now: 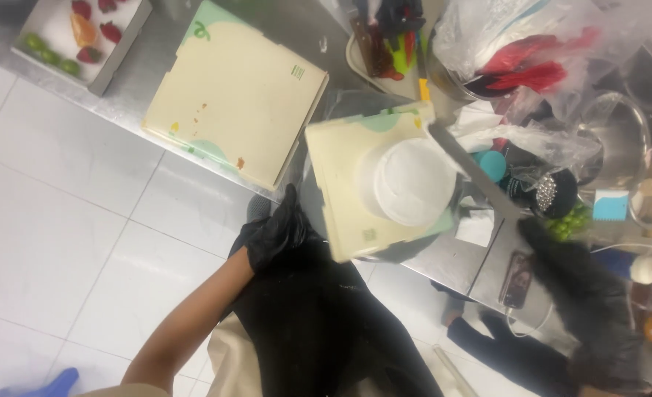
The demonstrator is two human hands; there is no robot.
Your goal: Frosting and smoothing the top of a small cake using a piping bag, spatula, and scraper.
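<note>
Steel counter (443, 257) running across the top and right of the view, white tiled floor (54, 213) below and to the left. On the counter, upper left of centre, a large cream cardboard box (230, 95), flat, lid closed, with pale green shapes at its corners and a few small orange smears. To its right, a second cream board (348, 184) of the same kind, smaller in view, lying tilted over the counter edge on a dark round stand, a pale green patch at its far edge. On that board, toward its right half, a round white cake (412, 180): smooth, plain white top and sides, undecorated, edges slightly blurred. Left hand (278, 235) in a black glove, at the near left edge of the board, fingers pointing up toward it; hold or mere touch impossible to tell. Right hand (579, 276) also in a black glove, clenched around the handle of a long flat metal spatula (473, 169), blade slanting up and left, tip lying beside the cake's upper right side; contact with the cake unclear. At the top right, crumpled clear plastic bags (502, 37) with red pieces inside. At the top left corner, a shallow white tray of fruit (76, 33), strawberries and green grapes. Near the right hand, a dark phone (517, 279) flat on the counter and a small bunch of green grapes (570, 220).
</note>
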